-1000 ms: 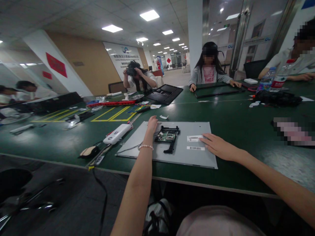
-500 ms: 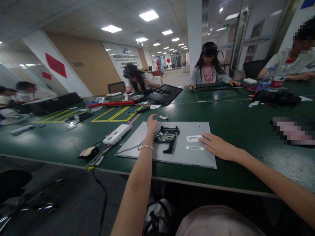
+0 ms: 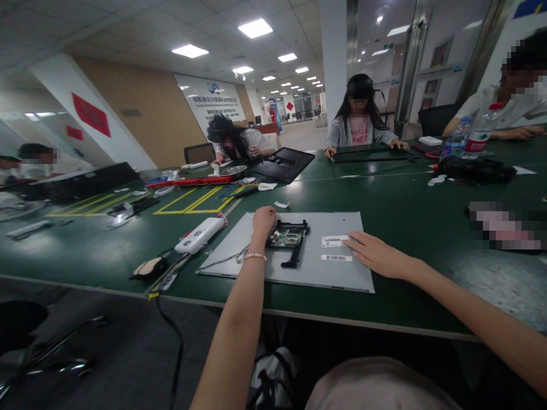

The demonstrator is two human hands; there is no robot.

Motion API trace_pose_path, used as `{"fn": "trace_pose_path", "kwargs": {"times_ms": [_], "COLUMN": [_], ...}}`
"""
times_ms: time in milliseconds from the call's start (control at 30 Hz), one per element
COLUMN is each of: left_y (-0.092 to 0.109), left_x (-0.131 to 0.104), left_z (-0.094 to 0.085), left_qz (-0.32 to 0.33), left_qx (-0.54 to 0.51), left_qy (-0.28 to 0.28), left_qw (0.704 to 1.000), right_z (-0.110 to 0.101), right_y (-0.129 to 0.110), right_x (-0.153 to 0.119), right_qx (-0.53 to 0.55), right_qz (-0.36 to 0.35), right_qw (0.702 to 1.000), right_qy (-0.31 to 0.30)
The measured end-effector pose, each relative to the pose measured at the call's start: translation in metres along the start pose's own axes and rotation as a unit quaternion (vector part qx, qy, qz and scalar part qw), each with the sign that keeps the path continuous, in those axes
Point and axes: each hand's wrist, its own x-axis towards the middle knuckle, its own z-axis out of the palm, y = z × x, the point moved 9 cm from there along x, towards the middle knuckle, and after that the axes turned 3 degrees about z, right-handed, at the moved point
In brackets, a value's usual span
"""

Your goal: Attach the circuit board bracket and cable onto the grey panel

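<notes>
A flat grey metal panel [image 3: 316,273] lies on the green table in front of me. On it sits a green circuit board [image 3: 287,234] in a black plastic frame [image 3: 294,256]. My left hand [image 3: 264,219] is at the board's upper left corner, its fingers curled together; what they may hold is hidden. Thin grey cables [image 3: 231,259] run over the panel left of the board. My right hand [image 3: 380,253] lies flat at the panel's right side, fingers spread, the tips touching a white label [image 3: 335,241]. A barcode label [image 3: 337,258] is just below.
Left of the panel are a white power device [image 3: 200,234], a mouse [image 3: 149,267] and cables. Beyond lies a black laptop part [image 3: 284,165]. Bottles [image 3: 476,139] and a black bundle [image 3: 474,171] stand at the right. Several people sit around the table.
My left hand's fingers have curled down from a raised, parted pose toward the board's upper left corner. My right hand has stayed in place. The view has shifted slightly.
</notes>
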Motion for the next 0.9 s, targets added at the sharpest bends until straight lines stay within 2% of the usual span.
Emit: {"fn": "trace_pose_path", "kwargs": {"times_ms": [200,400,567,733,900], "left_y": [-0.005,-0.004,-0.004,-0.014,-0.032], "left_x": [0.003,0.004,0.003,-0.001,-0.001], "left_z": [0.002,0.004,-0.002,-0.012,-0.01], "left_qz": [0.007,0.02,0.015,-0.031,-0.077], "left_qx": [-0.025,0.019,0.02,-0.039,-0.09], "left_qy": [0.013,-0.004,0.022,0.084,0.086], "left_qw": [1.0,1.0,0.999,0.995,0.989], "right_z": [0.002,0.003,-0.001,-0.002,-0.001], "right_y": [0.004,0.006,0.0,-0.002,0.0], "right_x": [0.0,-0.001,-0.002,-0.002,-0.001], "right_qx": [0.011,0.015,0.004,-0.006,0.005], "right_qz": [0.013,0.019,0.016,0.016,0.012], "right_qw": [1.0,1.0,1.0,1.0,1.0], "right_qy": [-0.008,-0.009,-0.006,-0.002,-0.002]}}
